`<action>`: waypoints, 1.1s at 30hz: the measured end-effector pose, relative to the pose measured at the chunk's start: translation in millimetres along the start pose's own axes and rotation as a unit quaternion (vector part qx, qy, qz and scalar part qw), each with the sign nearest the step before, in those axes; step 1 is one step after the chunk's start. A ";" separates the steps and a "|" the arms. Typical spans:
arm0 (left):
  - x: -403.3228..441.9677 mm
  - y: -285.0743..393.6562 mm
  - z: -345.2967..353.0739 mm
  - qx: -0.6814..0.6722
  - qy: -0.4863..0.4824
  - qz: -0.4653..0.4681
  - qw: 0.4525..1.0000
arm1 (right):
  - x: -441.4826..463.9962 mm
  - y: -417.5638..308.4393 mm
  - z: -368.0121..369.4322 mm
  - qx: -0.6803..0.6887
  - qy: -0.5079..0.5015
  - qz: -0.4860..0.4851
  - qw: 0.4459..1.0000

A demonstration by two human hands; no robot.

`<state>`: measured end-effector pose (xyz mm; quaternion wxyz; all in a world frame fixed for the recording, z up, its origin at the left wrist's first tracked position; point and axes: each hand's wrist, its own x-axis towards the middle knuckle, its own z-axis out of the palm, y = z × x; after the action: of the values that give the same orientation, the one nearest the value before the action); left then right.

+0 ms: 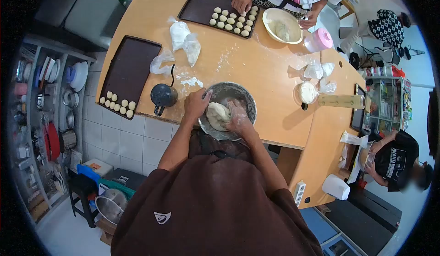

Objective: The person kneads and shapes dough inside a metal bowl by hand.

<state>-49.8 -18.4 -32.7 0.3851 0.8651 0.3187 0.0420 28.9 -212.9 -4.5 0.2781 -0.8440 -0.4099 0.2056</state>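
Observation:
A metal mixing bowl [245, 92] sits at the table's near edge, against my body, its inside smeared with flour. In it lies a lump of pale dough [217, 116]. My left hand [197, 103] grips the bowl's left rim, the thumb lying over the edge. My right hand [239, 119] is inside the bowl, its floury fingers curled against the right side of the dough; some fingertips are hidden. Left of the bowl stands a dark gooseneck kettle [163, 95], close to my left hand.
Dark trays [128, 63] [201, 6] hold dough balls. Flour bags [179, 36] lie behind the kettle. Across the table, a co-worker's hand [242, 2] touches dough balls beside a cream bowl [270, 15]. A tub [307, 92] and film roll [341, 101] are rightward. Another person works far right.

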 end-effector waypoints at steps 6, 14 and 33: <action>4.0 -4.4 -3.6 0.023 -0.018 -0.024 0.999 | -9.4 1.8 6.3 0.049 -0.030 -0.008 0.998; 11.5 -0.7 -7.2 0.051 0.015 0.000 0.999 | 2.5 -25.3 -22.6 0.140 -0.016 0.078 0.987; 8.9 -20.4 5.9 0.047 0.050 -0.048 0.996 | -15.7 -35.3 -26.5 0.080 -0.006 -0.053 0.995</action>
<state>-51.4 -6.8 -52.5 0.3293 0.8625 0.3808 0.0520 14.6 -215.5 40.1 0.3523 -0.7951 -0.4378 0.2282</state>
